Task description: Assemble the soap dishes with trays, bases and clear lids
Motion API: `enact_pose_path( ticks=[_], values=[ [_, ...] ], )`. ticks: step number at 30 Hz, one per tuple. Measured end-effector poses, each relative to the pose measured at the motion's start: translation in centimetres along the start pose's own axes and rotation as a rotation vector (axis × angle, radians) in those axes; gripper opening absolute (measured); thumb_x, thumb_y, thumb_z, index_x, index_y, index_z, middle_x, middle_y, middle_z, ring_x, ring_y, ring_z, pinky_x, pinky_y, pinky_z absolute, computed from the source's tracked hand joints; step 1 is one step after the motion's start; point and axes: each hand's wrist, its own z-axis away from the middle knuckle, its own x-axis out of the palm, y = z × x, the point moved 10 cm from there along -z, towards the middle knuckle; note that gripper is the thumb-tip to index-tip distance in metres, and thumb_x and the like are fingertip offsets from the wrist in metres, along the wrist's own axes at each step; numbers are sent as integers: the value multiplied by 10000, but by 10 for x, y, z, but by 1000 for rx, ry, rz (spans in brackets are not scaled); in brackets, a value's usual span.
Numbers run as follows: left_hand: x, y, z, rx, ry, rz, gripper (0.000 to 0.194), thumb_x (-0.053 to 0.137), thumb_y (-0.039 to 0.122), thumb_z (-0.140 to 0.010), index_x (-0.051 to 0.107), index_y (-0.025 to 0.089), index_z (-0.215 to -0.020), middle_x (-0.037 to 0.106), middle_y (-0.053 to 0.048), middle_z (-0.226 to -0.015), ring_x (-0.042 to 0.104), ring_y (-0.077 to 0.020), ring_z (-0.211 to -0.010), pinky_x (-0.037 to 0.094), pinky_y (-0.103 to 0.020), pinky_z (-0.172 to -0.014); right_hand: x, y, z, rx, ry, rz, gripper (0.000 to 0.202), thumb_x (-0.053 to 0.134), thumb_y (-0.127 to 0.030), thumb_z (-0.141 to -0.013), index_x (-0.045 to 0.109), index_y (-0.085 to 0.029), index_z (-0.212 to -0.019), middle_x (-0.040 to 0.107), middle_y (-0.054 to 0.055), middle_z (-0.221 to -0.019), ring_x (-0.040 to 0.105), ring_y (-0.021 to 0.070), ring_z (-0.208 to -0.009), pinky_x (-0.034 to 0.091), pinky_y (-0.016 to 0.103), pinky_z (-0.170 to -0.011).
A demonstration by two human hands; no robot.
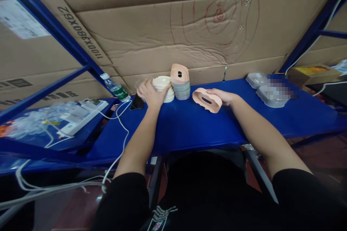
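Note:
My right hand grips the right end of a peach-coloured oval shell with a dark slot in its middle, held tilted over the blue table. My left hand is wrapped round the left side of a stack of cream pieces. Touching that stack on its right stands a pile of grey-green pieces, topped by another peach shell with a small dark opening. A clear plastic thing shows partly behind my left fingers.
A water bottle leans at the left, near a dark phone-like object and white cables. Clear plastic containers lie at the right on the blue table. Cardboard stands behind, between blue posts.

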Motion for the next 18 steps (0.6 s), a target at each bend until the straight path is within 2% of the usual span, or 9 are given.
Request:
enact_pose_path(
  ticks=[5,8,14,18],
  values=[
    [4,16,6,226,-31,49,533,723,579,-949,701,244,-1362,641,-201,-1584,486,-433,-1581,139,-711,-1374,-1,0,0,0,11,16,458,638,-566,-1017,771,-152,-1160,859,166,-1052,824,270,-830,713,347,-678],
    [6,19,8,261,-48,75,418,629,520,-1005,734,262,-1315,694,-171,-1517,549,-400,-1532,126,-693,-1379,-2,1,0,3,7,24,465,645,-581,-1010,771,-160,-1162,859,161,-1052,821,276,-834,717,363,-688],
    [0,18,8,248,-3,78,560,649,552,-975,696,243,-1440,622,-200,-1604,470,-443,-1596,122,-693,-1377,-1,-3,0,-32,-4,30,504,673,-607,-977,747,-158,-1195,853,170,-1071,821,291,-855,720,402,-732],
    [-11,30,16,349,62,140,611,633,603,-992,659,216,-1464,619,-222,-1595,483,-456,-1578,172,-706,-1358,8,-27,4,-245,-43,-26,577,835,-552,-832,697,-185,-1256,851,136,-1092,823,301,-909,718,427,-782]
  ],
)
